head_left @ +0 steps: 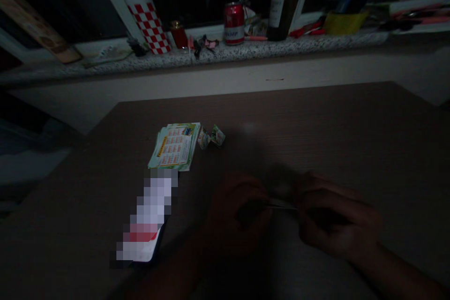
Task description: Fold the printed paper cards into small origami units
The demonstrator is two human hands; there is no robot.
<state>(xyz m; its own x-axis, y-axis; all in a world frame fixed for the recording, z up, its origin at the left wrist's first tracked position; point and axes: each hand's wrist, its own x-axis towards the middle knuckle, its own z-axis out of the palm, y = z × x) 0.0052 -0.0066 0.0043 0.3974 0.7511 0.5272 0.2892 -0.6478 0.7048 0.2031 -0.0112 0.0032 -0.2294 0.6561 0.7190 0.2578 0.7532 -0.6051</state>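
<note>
The scene is very dark. My left hand (239,213) and my right hand (333,222) meet low over a brown table (316,126), fingers pinched on a thin flat sheet of paper (281,205) stretched between them. A stack of green and yellow printed cards (175,146) lies to the upper left of my left hand. Two small folded paper pieces (211,137) sit just right of that stack. A phone with a lit, blurred screen (149,218) lies left of my left hand.
A speckled stone sill (183,58) runs along the back with a red can (234,22), a dark bottle (284,2), a red-and-white checked object (149,26), a small red jar (178,33) and other clutter. A pale wall strip lies between sill and table.
</note>
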